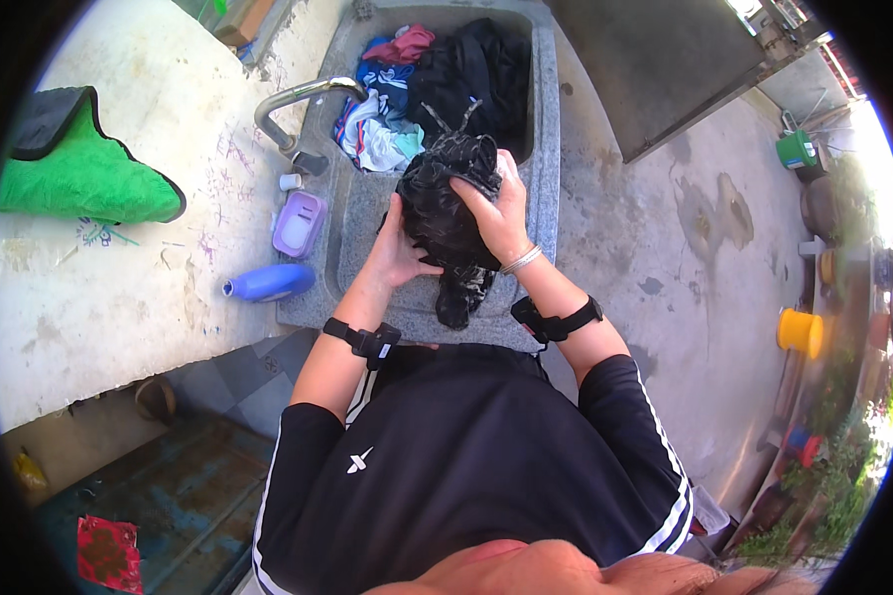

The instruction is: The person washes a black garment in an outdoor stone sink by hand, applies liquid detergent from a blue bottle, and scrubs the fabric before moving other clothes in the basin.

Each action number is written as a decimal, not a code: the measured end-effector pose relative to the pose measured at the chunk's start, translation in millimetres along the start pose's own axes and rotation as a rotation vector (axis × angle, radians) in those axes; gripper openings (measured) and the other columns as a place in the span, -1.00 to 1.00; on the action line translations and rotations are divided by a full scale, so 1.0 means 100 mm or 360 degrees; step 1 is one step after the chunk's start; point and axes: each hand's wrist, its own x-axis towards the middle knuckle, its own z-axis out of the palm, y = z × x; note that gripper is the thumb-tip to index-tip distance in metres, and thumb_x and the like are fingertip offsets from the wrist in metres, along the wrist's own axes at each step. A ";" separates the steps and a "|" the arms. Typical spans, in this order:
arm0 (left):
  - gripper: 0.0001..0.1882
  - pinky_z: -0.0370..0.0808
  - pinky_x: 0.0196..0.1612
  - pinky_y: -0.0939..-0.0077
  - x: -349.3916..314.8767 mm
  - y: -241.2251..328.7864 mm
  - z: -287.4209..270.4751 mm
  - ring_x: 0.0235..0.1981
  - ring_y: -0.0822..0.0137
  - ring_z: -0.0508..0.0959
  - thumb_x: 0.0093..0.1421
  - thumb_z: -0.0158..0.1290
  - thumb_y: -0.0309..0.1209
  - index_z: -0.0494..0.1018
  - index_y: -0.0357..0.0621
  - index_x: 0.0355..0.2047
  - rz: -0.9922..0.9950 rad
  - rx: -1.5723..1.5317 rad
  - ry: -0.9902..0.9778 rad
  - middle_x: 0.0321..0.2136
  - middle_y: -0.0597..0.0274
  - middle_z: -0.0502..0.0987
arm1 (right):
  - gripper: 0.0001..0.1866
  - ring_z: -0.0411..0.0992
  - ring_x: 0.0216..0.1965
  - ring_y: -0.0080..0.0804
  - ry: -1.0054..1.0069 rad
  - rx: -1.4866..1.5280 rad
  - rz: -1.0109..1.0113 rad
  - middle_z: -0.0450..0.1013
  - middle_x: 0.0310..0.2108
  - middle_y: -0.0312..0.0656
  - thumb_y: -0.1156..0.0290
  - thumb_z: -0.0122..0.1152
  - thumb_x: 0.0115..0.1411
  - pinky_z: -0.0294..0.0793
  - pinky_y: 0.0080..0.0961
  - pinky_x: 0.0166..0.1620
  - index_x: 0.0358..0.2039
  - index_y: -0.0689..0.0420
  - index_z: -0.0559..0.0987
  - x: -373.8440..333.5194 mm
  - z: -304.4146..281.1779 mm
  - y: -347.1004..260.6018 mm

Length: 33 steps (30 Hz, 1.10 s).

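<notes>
Both my hands grip a black garment [445, 203], bunched, wet and streaked with whitish suds, over the near, sloping part of a grey stone laundry sink [544, 213]. My left hand [399, 256] presses its left side, the thumb stretched out and the other fingertips partly hidden by the cloth. Around its upper right side curls my right hand [499, 220], the thumb lying on top. One end of the garment hangs toward me, and thin straps or cords stick up at its far end. Beyond it, the basin holds dark clothes [478, 69] and a white-and-blue garment [372, 137].
A curved metal faucet [303, 94] reaches over the basin from the left. Beside it are a purple soap box [299, 224] and a blue bottle [271, 283] lying on its side. A green cloth [89, 174] lies on the white counter [159, 288]. A dark panel [665, 69] stands at upper right.
</notes>
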 end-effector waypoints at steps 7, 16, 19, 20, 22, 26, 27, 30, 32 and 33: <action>-0.72 0.54 -0.34 0.45 0.66 -0.30 -0.33 -0.45 0.33 0.56 0.20 -0.02 -0.26 0.47 -0.27 -0.30 0.0248 -0.0138 -0.0174 -0.41 0.20 0.54 | -0.67 0.41 -0.40 0.06 -0.0488 -0.0381 0.0268 0.42 -0.46 0.08 0.15 0.13 0.08 0.38 -0.24 -0.32 -0.36 0.20 0.48 -0.58 0.13 0.42; -0.67 0.47 -0.08 0.28 0.66 -0.41 -0.29 -0.21 0.25 0.53 0.24 -0.19 -0.25 0.43 -0.20 -0.17 0.0564 -0.0336 -0.0655 -0.26 0.14 0.52 | -0.78 0.46 -0.45 -0.04 -0.0239 -0.0543 0.0111 0.46 -0.51 0.00 0.27 0.10 0.12 0.41 -0.27 -0.33 -0.33 0.15 0.46 -0.70 0.16 0.61; -0.74 0.47 -0.08 0.29 0.27 -0.28 0.20 -0.21 0.27 0.53 0.25 -0.16 -0.38 0.43 -0.23 -0.16 0.0337 -0.0210 -0.0148 -0.24 0.17 0.52 | -0.81 0.44 -0.52 -0.01 -0.0196 -0.1079 0.0351 0.44 -0.59 -0.01 0.26 0.00 0.16 0.40 -0.15 -0.42 -0.47 0.10 0.44 -0.43 0.02 1.13; -0.76 0.47 -0.09 0.29 0.19 -0.32 0.30 -0.22 0.28 0.53 0.23 -0.12 -0.42 0.44 -0.24 -0.16 0.0410 -0.0138 -0.0110 -0.24 0.18 0.52 | -0.78 0.43 -0.51 0.01 -0.0197 -0.1197 0.0558 0.44 -0.59 0.01 0.24 -0.03 0.18 0.39 -0.13 -0.42 -0.50 0.09 0.43 -0.31 -0.07 1.19; -0.79 0.46 -0.08 0.30 0.21 -0.23 0.35 -0.24 0.30 0.54 0.21 -0.05 -0.43 0.48 -0.26 -0.22 0.0390 -0.0131 -0.0186 -0.26 0.22 0.54 | -0.72 0.43 -0.49 0.04 -0.0089 -0.1165 0.0306 0.44 -0.58 0.03 0.21 -0.09 0.19 0.38 -0.13 -0.40 -0.52 0.12 0.41 -0.22 -0.14 1.17; -0.57 0.37 -0.01 0.27 0.06 0.14 0.11 -0.14 0.25 0.47 0.11 0.04 -0.14 0.46 -0.18 -0.11 0.0395 0.1140 0.0240 -0.22 0.16 0.53 | -0.75 0.44 -0.49 -0.13 -0.0015 -0.0448 0.0478 0.41 -0.61 -0.03 0.29 0.08 0.11 0.33 -0.29 -0.43 -0.54 0.23 0.43 0.20 -0.44 0.97; -0.47 0.31 0.04 0.23 0.21 0.06 -0.21 -0.06 0.16 0.41 0.05 0.08 -0.08 0.44 -0.17 -0.06 0.0664 0.1754 0.0235 -0.13 0.08 0.46 | -0.74 0.45 -0.39 -0.16 -0.0169 -0.0552 0.0529 0.44 -0.49 -0.05 0.23 0.12 0.09 0.36 -0.34 -0.35 -0.48 0.20 0.47 0.20 -0.53 1.13; -0.18 0.11 0.19 0.23 0.56 -0.23 -0.64 0.13 -0.02 0.17 -0.14 0.24 -0.10 0.25 -0.20 0.10 0.0796 0.2338 0.0375 0.12 -0.10 0.14 | -0.35 0.30 0.03 -0.15 -0.0503 -0.0759 0.0736 0.32 0.03 -0.14 -0.16 0.21 -0.08 0.24 -0.19 0.06 -0.11 0.07 0.48 -0.01 -0.39 1.48; -0.11 0.07 0.21 0.25 0.64 -0.33 -0.54 0.14 -0.01 0.15 -0.19 0.29 -0.14 0.18 -0.20 0.14 0.1233 0.1596 0.0247 0.14 -0.09 0.07 | -0.39 0.25 0.07 -0.13 -0.0855 -0.1364 0.0422 0.30 0.05 -0.16 -0.12 0.21 -0.10 0.18 -0.03 0.06 -0.13 0.05 0.49 -0.27 -0.11 1.26; 0.00 0.01 0.24 0.27 0.68 -0.36 -0.54 0.17 0.01 0.09 -0.26 0.36 -0.14 0.12 -0.21 0.15 0.1205 0.1474 0.0072 0.11 -0.07 0.09 | -0.42 0.24 0.07 -0.12 -0.0993 -0.1169 0.0390 0.29 0.06 -0.15 -0.06 0.21 -0.11 0.17 -0.04 0.06 -0.14 0.07 0.48 -0.39 -0.09 1.20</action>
